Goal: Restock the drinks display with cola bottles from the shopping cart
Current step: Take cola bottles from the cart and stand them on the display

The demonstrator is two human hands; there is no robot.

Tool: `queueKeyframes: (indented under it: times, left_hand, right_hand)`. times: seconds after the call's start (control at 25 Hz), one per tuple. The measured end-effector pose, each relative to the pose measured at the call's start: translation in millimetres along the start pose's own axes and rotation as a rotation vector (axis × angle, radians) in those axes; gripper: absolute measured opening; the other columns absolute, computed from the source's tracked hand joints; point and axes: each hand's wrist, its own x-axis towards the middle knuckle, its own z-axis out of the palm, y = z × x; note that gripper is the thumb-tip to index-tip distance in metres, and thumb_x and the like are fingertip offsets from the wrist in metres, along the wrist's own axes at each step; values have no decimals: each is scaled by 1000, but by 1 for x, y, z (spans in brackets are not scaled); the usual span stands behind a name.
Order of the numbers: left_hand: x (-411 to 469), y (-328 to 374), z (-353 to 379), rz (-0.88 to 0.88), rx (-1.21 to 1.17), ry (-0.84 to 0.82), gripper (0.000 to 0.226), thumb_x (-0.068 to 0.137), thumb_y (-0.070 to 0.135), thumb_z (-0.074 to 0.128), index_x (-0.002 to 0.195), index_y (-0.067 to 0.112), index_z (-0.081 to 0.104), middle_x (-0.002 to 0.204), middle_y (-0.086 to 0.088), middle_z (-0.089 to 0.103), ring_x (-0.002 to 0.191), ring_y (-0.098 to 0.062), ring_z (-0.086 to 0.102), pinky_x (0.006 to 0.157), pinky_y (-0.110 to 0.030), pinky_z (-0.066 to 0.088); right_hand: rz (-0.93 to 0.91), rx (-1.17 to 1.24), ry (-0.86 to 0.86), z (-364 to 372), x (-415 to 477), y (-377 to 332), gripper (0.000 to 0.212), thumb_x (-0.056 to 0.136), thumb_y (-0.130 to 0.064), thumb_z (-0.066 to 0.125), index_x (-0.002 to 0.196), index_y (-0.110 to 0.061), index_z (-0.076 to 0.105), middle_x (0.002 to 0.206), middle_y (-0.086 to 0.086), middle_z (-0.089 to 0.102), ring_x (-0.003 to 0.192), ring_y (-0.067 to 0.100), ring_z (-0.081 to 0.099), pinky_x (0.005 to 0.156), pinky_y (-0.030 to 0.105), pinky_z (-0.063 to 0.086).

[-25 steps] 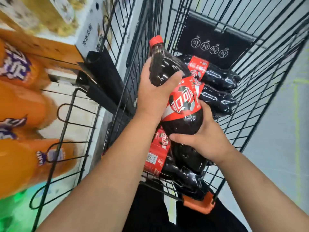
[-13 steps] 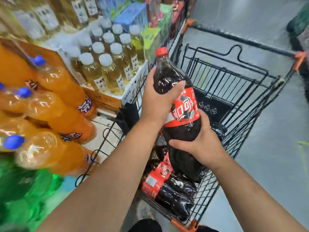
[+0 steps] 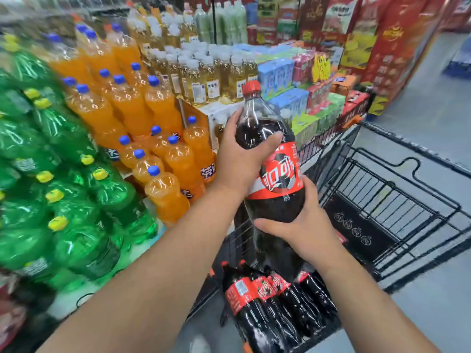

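I hold one big cola bottle upright in both hands, above the near end of the shopping cart and just right of the drinks display. My left hand wraps the bottle's shoulder, thumb curled across the front just above the red label and the fingers out of sight behind. My right hand grips the lower body under the label, thumb lying across the dark plastic and palm cupping the right side. The red cap points up and tips slightly left. Below my wrists, more cola bottles lie on their sides in the cart's basket, packed next to each other. To my left the display carries orange soda bottles with blue caps, green bottles with yellow caps nearer me, and pale yellow drinks with white caps farther back. Coloured cartons are stacked beyond the cart
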Motion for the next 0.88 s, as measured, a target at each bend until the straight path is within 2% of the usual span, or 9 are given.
queueKeyframes:
  times: [0.12,0.24,0.32,0.4,0.56,0.64,0.72,0.88]
  left_hand:
    - [-21,28,-31,32,21,82,78,80,13,86,145,19,43,130,-3,65,109,-16,70,81,-29,61]
    - [-41,49,-67,83,79,187,81,80,13,85,149,19,42,127,1,65,108,-12,69,82,-25,59]
    - [-56,61,-90,106,105,248,81,79,14,87,147,20,44,124,3,67,108,-13,70,87,-28,60]
    - [-74,73,-116,124,110,302,88,74,19,90,149,20,43,125,-1,68,107,-15,71,90,-33,60]
    - [-113,94,-171,162,151,413,97,64,31,88,149,18,43,128,-2,67,111,-17,70,98,-41,58]
    - [-134,105,-198,167,169,446,93,67,28,89,149,18,44,126,-1,68,111,-16,70,99,-41,57]
    - [-160,115,-230,166,172,470,88,74,18,90,149,17,44,120,4,69,105,-8,70,96,-33,58]
    - [-213,133,-292,186,207,517,81,79,9,86,147,14,44,106,19,66,88,11,67,80,-13,52]
  right_hand:
    - [-69,26,-97,16,-10,-22,113,52,-37,95,142,-42,26,112,-29,57,101,-11,56,80,14,43]
    - [-110,31,-198,40,-22,-42,119,52,-40,95,145,-43,21,117,-21,59,104,4,59,83,17,43]
    - [-140,34,-240,59,-32,-53,124,46,-50,94,145,-45,20,125,-15,59,112,9,58,91,25,44]
    - [-164,34,-293,79,-45,-66,127,43,-54,92,146,-42,19,128,-14,57,115,10,56,93,26,44]
    - [-204,47,-385,120,-81,-95,124,53,-42,94,149,-37,17,125,-14,53,112,8,52,90,22,39]
    - [-221,73,-417,143,-102,-106,124,53,-40,95,149,-37,18,129,-14,53,114,7,52,89,20,38]
    - [-228,88,-455,167,-129,-118,122,53,-37,95,148,-37,19,128,-15,53,114,7,53,88,19,38]
    - [-250,109,-494,215,-191,-143,117,53,-34,96,144,-39,21,122,-17,55,111,7,55,83,16,39]
